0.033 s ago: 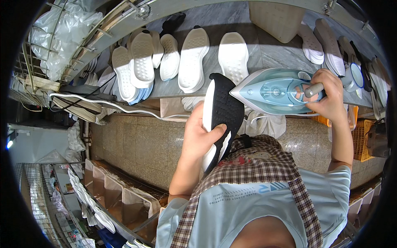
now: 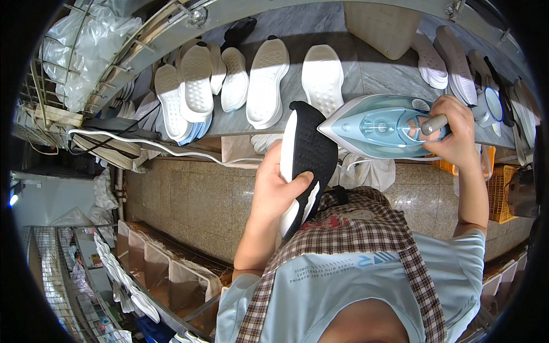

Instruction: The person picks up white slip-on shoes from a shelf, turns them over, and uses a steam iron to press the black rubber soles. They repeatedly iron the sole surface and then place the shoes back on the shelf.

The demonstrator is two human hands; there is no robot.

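Note:
My left hand (image 2: 273, 186) grips a black-and-white shoe sole (image 2: 309, 143), its thumb pressed on the black face and its fingers behind the white side wall. The sole stands tilted in front of my apron. My right hand (image 2: 452, 131) is wrapped round the handle of a pale blue clothes iron (image 2: 377, 127). The iron's pointed tip meets the right edge of the sole, or lies just in front of it; which one I cannot tell. Behind them, a white sole (image 2: 323, 74) lies on the grey bench, and another white sole (image 2: 267, 83) rests to its left.
More white soles (image 2: 197, 86) are stacked at the left of the grey bench (image 2: 377, 74). A white cord (image 2: 171, 151) runs along its front edge. At the right are a white-and-blue cup (image 2: 489, 108), further soles (image 2: 454, 63) and an orange crate (image 2: 500, 194). A beige bin (image 2: 380, 26) stands at the back.

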